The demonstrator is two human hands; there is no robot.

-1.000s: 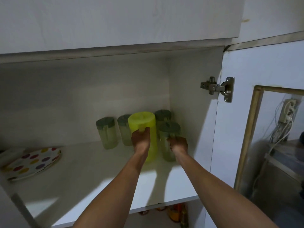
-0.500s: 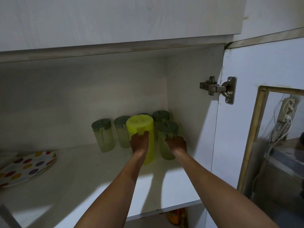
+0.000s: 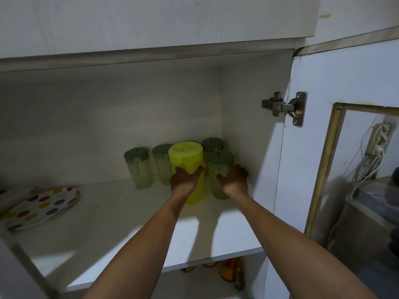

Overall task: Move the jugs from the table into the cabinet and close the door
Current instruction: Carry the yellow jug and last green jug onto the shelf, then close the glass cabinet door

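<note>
A bright yellow-green jug [image 3: 187, 157] stands on the white cabinet shelf [image 3: 121, 214] near the back right corner. My left hand [image 3: 183, 179] is wrapped around its front. Right beside it stands a clear jug with a dark green lid [image 3: 220, 162], and my right hand [image 3: 235, 178] grips its right side. Three more clear green-lidded jugs stand behind and to the left: one [image 3: 138, 167], another [image 3: 162, 162] and one at the back corner [image 3: 212, 144]. The cabinet door [image 3: 336, 87] hangs open on the right.
A white plate with coloured dots [image 3: 41, 205] lies at the shelf's left end. A metal hinge [image 3: 285, 107] joins the door to the cabinet side wall. Bottles [image 3: 231, 271] stand on a lower shelf. Behind the door's glass pane are cables and a wall socket [image 3: 377, 140].
Both hands have pushed the yellow jug and the clear jug slightly deeper towards the back right corner. The view has shifted a little to the right.
</note>
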